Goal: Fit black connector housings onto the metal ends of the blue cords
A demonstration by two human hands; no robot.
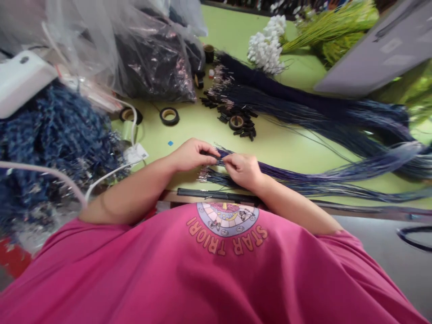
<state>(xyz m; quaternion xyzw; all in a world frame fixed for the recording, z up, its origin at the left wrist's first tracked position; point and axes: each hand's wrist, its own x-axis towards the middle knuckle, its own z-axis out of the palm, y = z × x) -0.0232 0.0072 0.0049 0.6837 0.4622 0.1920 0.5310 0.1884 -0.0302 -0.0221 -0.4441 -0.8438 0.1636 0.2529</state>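
Observation:
My left hand (193, 155) reaches in from the left, thumb and forefinger pinched together at the stripped-looking tips of a bundle of thin dark blue wires (286, 173). What sits between those fingertips is too small to make out. Almost touching it, my right hand (243, 171) is closed in a pinch on a wire end, its curled fingers over the bundle. A second strand of wires (303, 189) lies nearer me, its ends below both hands. Just beyond the hands is a pile of small black connectors (248, 130) with a small tape roll (236, 122) on it.
A thick wire bundle (303, 105) stretches across the green table (189, 171). Black tape rolls (169, 116) lie left of the connectors. Plastic bags (151, 58) stand behind, blue tangled material (57, 144) at left. White flowers (268, 42) and a grey panel (378, 49) are at back right.

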